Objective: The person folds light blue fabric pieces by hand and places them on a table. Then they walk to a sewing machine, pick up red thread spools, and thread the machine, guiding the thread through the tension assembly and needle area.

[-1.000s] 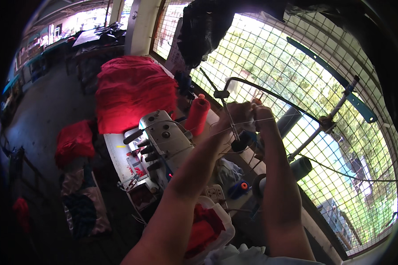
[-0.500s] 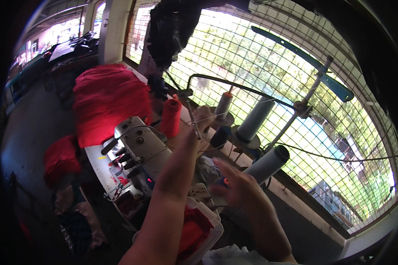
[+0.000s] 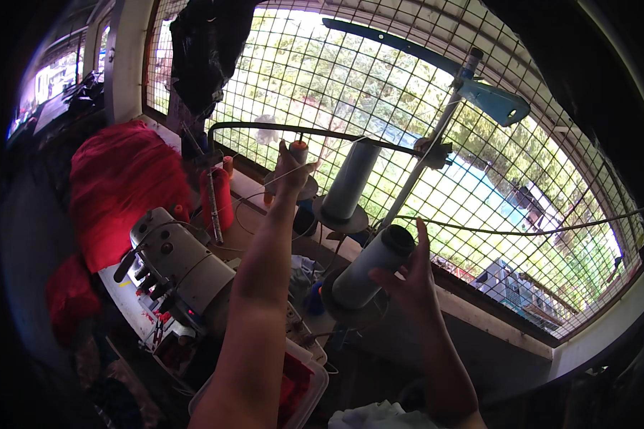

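My left hand reaches far forward with its fingers round a small grey thread cone with an orange top on the thread stand. A pale thread runs from beside this hand up toward the right. My right hand is beside a large grey thread cone, thumb and fingers spread; the thumb is near or against the cone's side. Between the hands another tall grey cone stands on a round disc holder. Left of my left arm is a white sewing machine.
A red thread cone stands behind the machine, near a heap of red cloth. A bent black rod and a slanted metal pole cross before the mesh window. A plastic bin with red cloth sits below my arms.
The view has shifted, with the scene moving left and slightly up. My left hand has moved from the metal thread guide to the small grey cone. My right hand has come up beside the large cone.
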Motion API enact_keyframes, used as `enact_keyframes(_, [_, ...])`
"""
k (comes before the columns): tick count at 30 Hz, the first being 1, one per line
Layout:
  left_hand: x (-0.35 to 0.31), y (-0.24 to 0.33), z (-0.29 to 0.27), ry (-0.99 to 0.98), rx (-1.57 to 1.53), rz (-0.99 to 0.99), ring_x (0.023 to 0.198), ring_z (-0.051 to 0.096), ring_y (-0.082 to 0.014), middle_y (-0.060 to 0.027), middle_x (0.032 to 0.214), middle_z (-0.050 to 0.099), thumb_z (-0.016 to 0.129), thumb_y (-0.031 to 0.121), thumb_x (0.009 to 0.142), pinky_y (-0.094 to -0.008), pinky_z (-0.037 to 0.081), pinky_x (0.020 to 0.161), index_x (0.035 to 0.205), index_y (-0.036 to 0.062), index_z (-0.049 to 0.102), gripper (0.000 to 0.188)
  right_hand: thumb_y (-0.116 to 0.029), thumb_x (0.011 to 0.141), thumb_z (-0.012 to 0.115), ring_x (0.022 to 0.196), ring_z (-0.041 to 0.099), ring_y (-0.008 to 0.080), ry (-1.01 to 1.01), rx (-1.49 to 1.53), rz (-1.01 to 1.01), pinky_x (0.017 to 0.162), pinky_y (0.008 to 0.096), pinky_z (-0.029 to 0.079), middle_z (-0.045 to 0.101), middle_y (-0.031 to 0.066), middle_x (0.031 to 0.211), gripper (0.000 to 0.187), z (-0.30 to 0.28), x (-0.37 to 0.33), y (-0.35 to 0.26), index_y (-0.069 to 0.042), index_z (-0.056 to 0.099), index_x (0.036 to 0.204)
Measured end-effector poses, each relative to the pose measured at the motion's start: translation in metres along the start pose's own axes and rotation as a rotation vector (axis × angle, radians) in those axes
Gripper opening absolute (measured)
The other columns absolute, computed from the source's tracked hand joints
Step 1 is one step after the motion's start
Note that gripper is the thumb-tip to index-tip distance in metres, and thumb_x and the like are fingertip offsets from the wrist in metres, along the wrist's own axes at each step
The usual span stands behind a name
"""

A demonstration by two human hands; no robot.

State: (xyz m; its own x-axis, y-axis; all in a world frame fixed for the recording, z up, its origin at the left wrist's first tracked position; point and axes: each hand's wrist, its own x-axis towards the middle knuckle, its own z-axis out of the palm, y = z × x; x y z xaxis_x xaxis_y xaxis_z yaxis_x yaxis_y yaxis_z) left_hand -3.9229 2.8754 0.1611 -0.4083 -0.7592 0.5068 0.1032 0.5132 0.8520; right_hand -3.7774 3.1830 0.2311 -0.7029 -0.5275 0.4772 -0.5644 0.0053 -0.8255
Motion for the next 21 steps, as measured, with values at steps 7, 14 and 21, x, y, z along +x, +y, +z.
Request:
enact_keyframes(7, [0.036,0.068,-0.018,0.124,-0.099,0.262,0.08,0.054,-0.0229,-0.011,0.09,0.053,0.071,0.016,0.058,-0.0331,0.044,0.072,0.111,0.0082,0.033,0.066,-0.006,0.065,0.069,0.089,0.053,0.0181,0.17,0.166,-0.098,0.077,0.0313,0.046,0.051,0.012,0.1,0.089,-0.008,0.02,-0.031,-0.005,0.007,0.129])
enact_keyframes(14, [0.064,0.099,-0.071,-0.125,-0.842,0.08,0.076,0.056,-0.021,-0.0092,0.089,0.054,0.07,0.02,0.059,-0.0313,0.046,0.066,0.101,0.0067,0.045,0.051,-0.02,0.073,0.062,0.106,0.042,0.0201,0.365,0.169,-0.552,0.088,0.032,0.037,0.037,0.0083,0.12,0.066,-0.062,0.013,-0.089,-0.005,0.025,0.126])
enact_keyframes(21, [-0.022,0.155,-0.085,-1.009,0.114,0.397,0.089,0.054,-0.025,-0.0177,0.104,0.051,0.072,0.028,0.056,-0.0306,0.043,0.078,0.124,0.004,0.029,0.085,-0.03,0.072,0.062,0.091,0.05,0.0171,0.445,0.093,-0.376,0.074,0.027,0.043,0.049,0.0103,0.104,0.075,-0.11,-0.036,-0.093,-0.001,0.021,0.127])
